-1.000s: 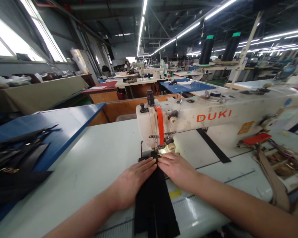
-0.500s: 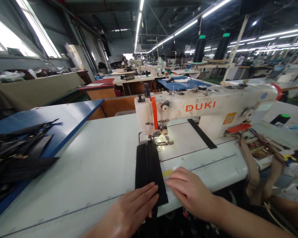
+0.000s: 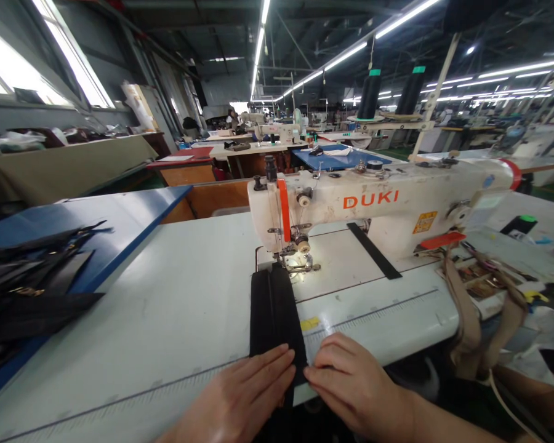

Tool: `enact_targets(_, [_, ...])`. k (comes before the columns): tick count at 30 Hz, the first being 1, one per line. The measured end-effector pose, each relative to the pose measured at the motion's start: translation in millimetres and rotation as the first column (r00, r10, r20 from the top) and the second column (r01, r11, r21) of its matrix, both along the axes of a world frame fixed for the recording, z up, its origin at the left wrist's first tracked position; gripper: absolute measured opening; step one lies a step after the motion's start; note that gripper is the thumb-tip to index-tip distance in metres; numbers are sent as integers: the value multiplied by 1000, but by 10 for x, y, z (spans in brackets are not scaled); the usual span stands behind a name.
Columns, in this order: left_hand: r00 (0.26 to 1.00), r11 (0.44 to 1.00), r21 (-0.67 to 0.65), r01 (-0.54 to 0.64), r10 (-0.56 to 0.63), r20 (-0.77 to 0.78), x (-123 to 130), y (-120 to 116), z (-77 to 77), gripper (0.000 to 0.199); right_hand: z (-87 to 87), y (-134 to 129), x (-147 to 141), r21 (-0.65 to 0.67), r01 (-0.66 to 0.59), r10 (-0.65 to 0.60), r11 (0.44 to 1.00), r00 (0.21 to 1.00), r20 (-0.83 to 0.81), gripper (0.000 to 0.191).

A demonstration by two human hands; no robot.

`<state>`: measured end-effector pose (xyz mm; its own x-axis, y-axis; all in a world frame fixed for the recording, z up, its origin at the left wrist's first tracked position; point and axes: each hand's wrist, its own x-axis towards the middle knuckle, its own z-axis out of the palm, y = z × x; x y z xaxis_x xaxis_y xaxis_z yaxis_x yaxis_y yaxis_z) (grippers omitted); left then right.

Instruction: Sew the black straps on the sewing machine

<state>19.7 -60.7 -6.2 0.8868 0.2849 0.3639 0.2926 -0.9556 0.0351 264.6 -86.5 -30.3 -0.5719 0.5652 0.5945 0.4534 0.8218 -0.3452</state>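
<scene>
A long black fabric piece (image 3: pixel 273 307) with a line down its middle lies on the sewing machine table (image 3: pixel 184 295). Its far end is under the presser foot area of the white sewing machine (image 3: pixel 323 197). My left hand (image 3: pixel 247 387) rests flat on the near part of the fabric, fingers stretched out side by side. At the fabric's near right edge, the thumb and fingers of my right hand (image 3: pixel 351 381) are closed in a pinch on the border. The near end of the piece hangs past the table edge, partly hidden by my left hand.
A narrow black strip (image 3: pixel 373 251) lies under the machine arm. Black pieces with metal fittings (image 3: pixel 37 277) are piled on the blue table (image 3: pixel 133 215) at left. Beige straps (image 3: pixel 461 314) hang at right near a parts tray (image 3: pixel 482 280). Thread cones (image 3: pixel 369 95) stand behind.
My right hand has slid toward me along the fabric's right edge, and its fingertips now meet near the lower corner. My left hand has stayed nearly in place. The view has shifted slightly.
</scene>
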Motion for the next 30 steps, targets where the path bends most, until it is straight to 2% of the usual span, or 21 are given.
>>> enact_targets(5, [1000,1000,-11,19,-19,-9,-28,8,-15,43,18,9,9,30,-21,21,999,1000,8,21])
enact_targets(14, [999,994,-106,-42,41,-7,-29,-25,193,48,4,36,-33,160,53,-61,986,997,47,17])
enact_targets(17, [992,979,-171,-110,118,37,-2,145,223,44,-58,99,-67,222,32,-38,974,999,23,19])
enact_targets(19, [967,952,-183,-245,254,28,62,366,195,38,-105,145,-85,264,30,-35,964,999,13,18])
enact_targets(21, [912,900,-152,-408,411,-11,156,617,132,32,-147,182,-94,311,32,-40,950,999,20,17])
enact_targets(23, [860,852,-119,-509,510,-30,248,821,51,35,-179,209,-95,360,24,-43,932,998,46,15])
enact_targets(26, [834,828,-104,-551,552,-22,330,956,-61,40,-188,235,-95,414,17,-56,910,995,83,13])
enact_targets(30, [827,822,-93,-561,562,-16,338,939,-123,40,-98,261,-104,413,8,-41,911,997,70,18])
